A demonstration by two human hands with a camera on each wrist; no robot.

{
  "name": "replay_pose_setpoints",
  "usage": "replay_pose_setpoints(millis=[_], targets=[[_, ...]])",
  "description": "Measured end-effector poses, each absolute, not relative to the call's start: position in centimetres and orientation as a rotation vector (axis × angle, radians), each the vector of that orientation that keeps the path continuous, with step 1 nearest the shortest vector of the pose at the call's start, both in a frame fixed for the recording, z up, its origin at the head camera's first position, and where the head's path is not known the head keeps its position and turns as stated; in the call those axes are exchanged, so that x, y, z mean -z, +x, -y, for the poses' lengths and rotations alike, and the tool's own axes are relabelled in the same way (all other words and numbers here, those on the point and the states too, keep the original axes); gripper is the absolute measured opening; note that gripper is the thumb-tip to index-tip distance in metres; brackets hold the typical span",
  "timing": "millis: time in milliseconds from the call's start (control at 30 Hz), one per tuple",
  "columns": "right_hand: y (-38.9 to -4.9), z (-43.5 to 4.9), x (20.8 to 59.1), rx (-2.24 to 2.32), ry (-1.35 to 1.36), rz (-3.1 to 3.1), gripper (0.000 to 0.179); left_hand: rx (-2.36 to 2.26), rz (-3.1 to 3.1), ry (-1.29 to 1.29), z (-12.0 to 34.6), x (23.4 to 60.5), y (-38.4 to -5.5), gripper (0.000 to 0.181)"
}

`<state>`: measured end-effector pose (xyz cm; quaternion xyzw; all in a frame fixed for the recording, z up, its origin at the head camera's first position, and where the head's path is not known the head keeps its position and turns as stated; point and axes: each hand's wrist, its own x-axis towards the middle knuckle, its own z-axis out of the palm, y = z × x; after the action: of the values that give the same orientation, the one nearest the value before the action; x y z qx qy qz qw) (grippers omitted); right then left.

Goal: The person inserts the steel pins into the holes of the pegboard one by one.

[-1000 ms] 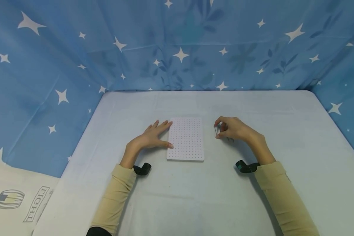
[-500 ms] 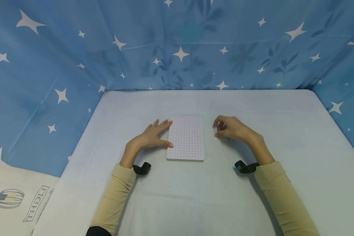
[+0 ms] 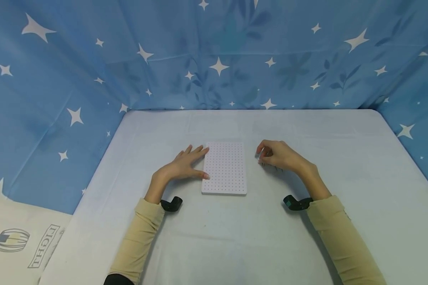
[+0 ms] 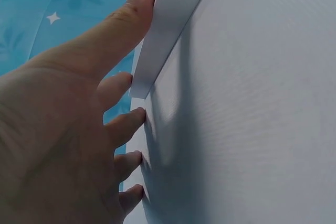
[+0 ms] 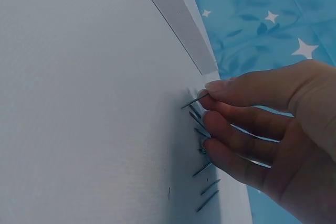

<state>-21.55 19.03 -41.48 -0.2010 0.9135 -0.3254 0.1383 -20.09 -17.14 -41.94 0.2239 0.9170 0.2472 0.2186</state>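
Observation:
A white pegboard [image 3: 228,170] with rows of small holes lies flat at the middle of the table. My left hand [image 3: 180,166] is spread at its left edge, thumb and index fingertip resting on the board. In the left wrist view, the other fingertips of the left hand [image 4: 68,114] touch the tabletop. To the right of the board, my right hand [image 3: 278,153] pinches a thin metal pin [image 5: 194,102] between thumb and index finger. Below its curled fingers, several more thin, pointed pins [image 5: 208,201] lie on the table in a loose row.
The table [image 3: 221,237] has a white cover. A blue curtain [image 3: 214,55] with white stars hangs along the back and sides. Printed cream fabric [image 3: 18,241] shows at the lower left. Each wrist carries a black camera [image 3: 297,202].
The right hand has shifted slightly left, its thumb and index finger closing together. The several pins visible between its fingers a second ago are now mostly hidden from above. The left hand stays put.

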Motion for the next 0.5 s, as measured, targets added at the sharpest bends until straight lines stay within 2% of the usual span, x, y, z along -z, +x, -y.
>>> replay_pose_setpoints(millis=[500], targets=[[-21.54,-18.67,41.44,1.029,-0.564,-2.646,0.021,-0.645,-2.546,0.611,17.06,41.72,-20.01,0.107]])
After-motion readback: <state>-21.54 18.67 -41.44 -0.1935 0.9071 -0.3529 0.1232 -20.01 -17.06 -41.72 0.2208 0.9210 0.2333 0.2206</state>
